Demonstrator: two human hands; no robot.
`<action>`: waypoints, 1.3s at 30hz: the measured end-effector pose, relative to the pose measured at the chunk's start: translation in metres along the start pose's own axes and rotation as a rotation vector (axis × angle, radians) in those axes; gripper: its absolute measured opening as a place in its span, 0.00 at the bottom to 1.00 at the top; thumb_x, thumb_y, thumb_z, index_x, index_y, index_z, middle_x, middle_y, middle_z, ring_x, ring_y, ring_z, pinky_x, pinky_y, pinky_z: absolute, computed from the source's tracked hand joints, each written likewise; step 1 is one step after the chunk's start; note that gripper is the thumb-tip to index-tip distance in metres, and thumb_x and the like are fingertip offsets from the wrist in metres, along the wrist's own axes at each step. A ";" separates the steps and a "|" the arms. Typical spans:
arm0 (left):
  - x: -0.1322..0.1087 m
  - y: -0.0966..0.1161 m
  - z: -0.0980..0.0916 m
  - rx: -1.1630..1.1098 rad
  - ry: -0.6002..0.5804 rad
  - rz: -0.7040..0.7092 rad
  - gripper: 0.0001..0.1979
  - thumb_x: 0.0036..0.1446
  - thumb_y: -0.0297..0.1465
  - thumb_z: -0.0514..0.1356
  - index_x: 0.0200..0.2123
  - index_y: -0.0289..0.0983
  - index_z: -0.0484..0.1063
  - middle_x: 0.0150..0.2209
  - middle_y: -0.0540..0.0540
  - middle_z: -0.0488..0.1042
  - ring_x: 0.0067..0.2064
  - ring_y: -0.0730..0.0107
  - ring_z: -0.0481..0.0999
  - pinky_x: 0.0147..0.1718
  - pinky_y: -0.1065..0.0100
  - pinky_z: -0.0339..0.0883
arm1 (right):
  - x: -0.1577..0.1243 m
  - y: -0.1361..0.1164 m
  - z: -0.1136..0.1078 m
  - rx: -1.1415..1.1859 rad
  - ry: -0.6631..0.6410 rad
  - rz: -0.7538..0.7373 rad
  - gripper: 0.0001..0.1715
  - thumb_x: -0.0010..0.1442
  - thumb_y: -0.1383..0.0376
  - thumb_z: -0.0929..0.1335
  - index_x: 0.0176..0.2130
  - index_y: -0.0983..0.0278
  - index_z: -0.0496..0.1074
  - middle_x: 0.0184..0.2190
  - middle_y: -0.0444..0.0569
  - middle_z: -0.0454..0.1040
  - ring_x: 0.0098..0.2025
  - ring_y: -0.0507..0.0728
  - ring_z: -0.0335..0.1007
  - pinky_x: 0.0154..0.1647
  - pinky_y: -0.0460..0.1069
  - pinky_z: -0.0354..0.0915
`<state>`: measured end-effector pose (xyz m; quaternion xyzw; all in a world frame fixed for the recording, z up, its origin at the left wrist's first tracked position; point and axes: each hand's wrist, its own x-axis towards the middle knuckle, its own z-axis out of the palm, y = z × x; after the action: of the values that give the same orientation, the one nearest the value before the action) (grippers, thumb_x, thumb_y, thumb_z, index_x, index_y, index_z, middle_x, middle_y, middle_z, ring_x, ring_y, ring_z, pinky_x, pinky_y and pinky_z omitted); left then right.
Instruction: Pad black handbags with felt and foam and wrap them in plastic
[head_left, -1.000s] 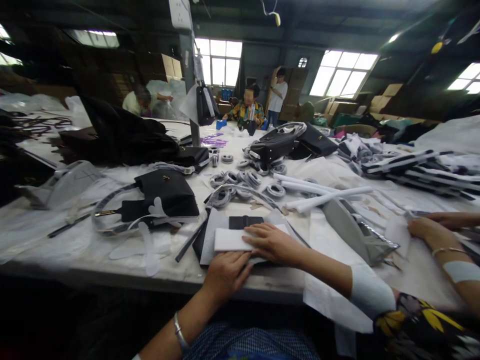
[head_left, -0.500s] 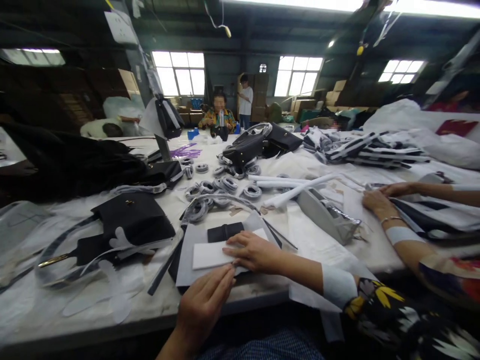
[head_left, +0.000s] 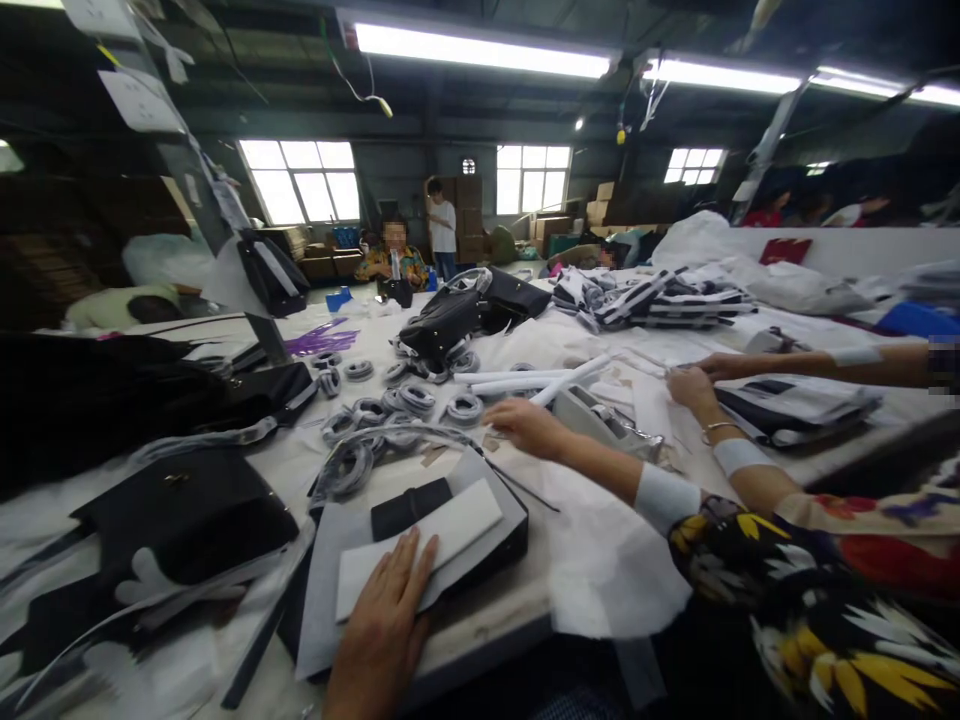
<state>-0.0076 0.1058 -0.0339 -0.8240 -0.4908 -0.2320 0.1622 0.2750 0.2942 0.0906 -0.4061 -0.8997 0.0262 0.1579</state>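
Note:
Flat on a white padded strip [head_left: 465,525] lies my left hand [head_left: 390,600], its fingers stretched out. That strip rests on a sheet of pale grey paper [head_left: 319,590] over a black handbag [head_left: 514,540] lying on the table. Just behind the strip is a small black folded piece [head_left: 409,507]. My right hand [head_left: 529,428] reaches out over the table beyond the bag, fingers extended and nothing seen in them. It is close to a wrapped coil [head_left: 463,408] and a tape dispenser [head_left: 592,420]. A wrapped strap [head_left: 420,432] arches behind the bag.
Another black handbag [head_left: 187,510] lies at left. Several wrapped coils [head_left: 367,410] and white rolled tubes [head_left: 510,382] fill the middle. A co-worker's hands [head_left: 694,385] are on the right, by a stack of black and white pieces [head_left: 795,405]. A metal post [head_left: 266,340] rises at left.
My right hand has left the white strip and moved up and away over the table. My left hand now lies flat on the strip, which sits more slanted. The view has turned right.

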 end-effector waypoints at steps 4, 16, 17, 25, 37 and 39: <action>0.004 0.002 -0.004 0.081 -0.015 0.029 0.35 0.59 0.25 0.54 0.70 0.40 0.50 0.68 0.41 0.59 0.64 0.53 0.66 0.59 0.51 0.67 | -0.003 0.075 -0.018 -0.210 0.016 0.242 0.25 0.59 0.80 0.62 0.52 0.67 0.75 0.55 0.65 0.72 0.61 0.68 0.64 0.63 0.69 0.53; 0.018 -0.001 -0.021 0.137 -0.122 0.078 0.42 0.46 0.19 0.55 0.67 0.40 0.56 0.63 0.40 0.67 0.60 0.56 0.72 0.57 0.55 0.70 | -0.017 0.027 -0.056 -0.139 0.428 0.121 0.17 0.68 0.60 0.64 0.54 0.64 0.68 0.51 0.56 0.76 0.55 0.63 0.71 0.62 0.59 0.60; 0.018 -0.001 -0.019 0.131 -0.141 0.073 0.42 0.46 0.18 0.54 0.67 0.39 0.56 0.63 0.40 0.67 0.60 0.56 0.72 0.57 0.55 0.69 | -0.022 0.014 -0.058 -0.035 0.528 0.131 0.19 0.68 0.58 0.64 0.55 0.62 0.67 0.50 0.54 0.77 0.53 0.63 0.73 0.57 0.57 0.65; 0.031 0.006 -0.024 0.130 -0.513 -0.039 0.41 0.51 0.13 0.51 0.68 0.37 0.53 0.68 0.33 0.57 0.66 0.54 0.62 0.62 0.54 0.61 | -0.040 -0.003 -0.010 0.401 0.392 0.126 0.12 0.63 0.58 0.68 0.45 0.58 0.76 0.40 0.47 0.82 0.44 0.63 0.79 0.46 0.54 0.72; 0.079 -0.017 -0.075 -0.213 -0.722 -0.061 0.26 0.64 0.31 0.57 0.65 0.40 0.61 0.64 0.37 0.65 0.56 0.51 0.75 0.54 0.56 0.69 | -0.134 -0.088 -0.036 0.159 0.401 -0.180 0.11 0.64 0.64 0.70 0.47 0.61 0.72 0.43 0.49 0.79 0.44 0.58 0.76 0.48 0.52 0.68; 0.083 -0.018 -0.077 -0.236 -0.716 -0.052 0.25 0.64 0.32 0.57 0.64 0.40 0.62 0.63 0.38 0.67 0.56 0.51 0.76 0.54 0.57 0.69 | -0.151 -0.110 -0.011 0.107 0.327 -0.243 0.09 0.67 0.66 0.66 0.47 0.62 0.71 0.43 0.51 0.79 0.45 0.59 0.74 0.47 0.53 0.67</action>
<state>-0.0070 0.1367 0.0763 -0.8532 -0.5070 0.0115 -0.1217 0.2925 0.1083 0.0808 -0.2846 -0.9018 -0.0118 0.3251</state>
